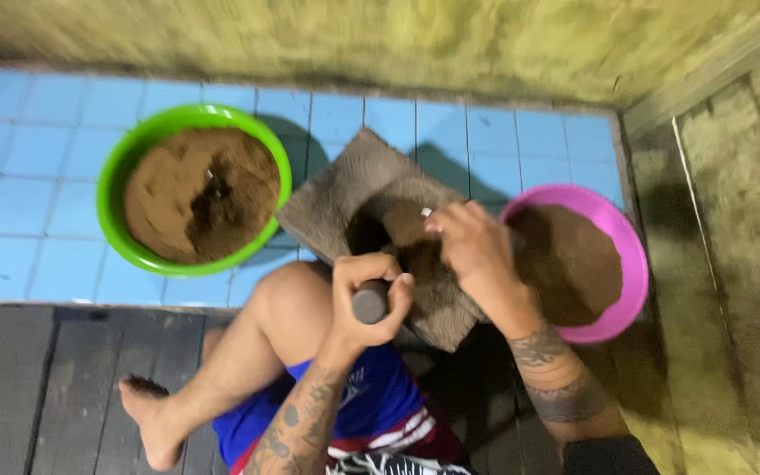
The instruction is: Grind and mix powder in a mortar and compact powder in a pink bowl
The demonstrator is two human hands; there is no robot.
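Hands (371, 299) (472, 246) on one grinding stone (345, 193), two bowls (125, 167) (631, 255) alongside.

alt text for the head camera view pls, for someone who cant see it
Seen from above, a seated person's left hand grips a dark cylindrical roller while the right hand rests on a grey stone slab holding brown paste. A green bowl and a pink bowl, both holding brown paste, flank the slab on blue floor tiles.
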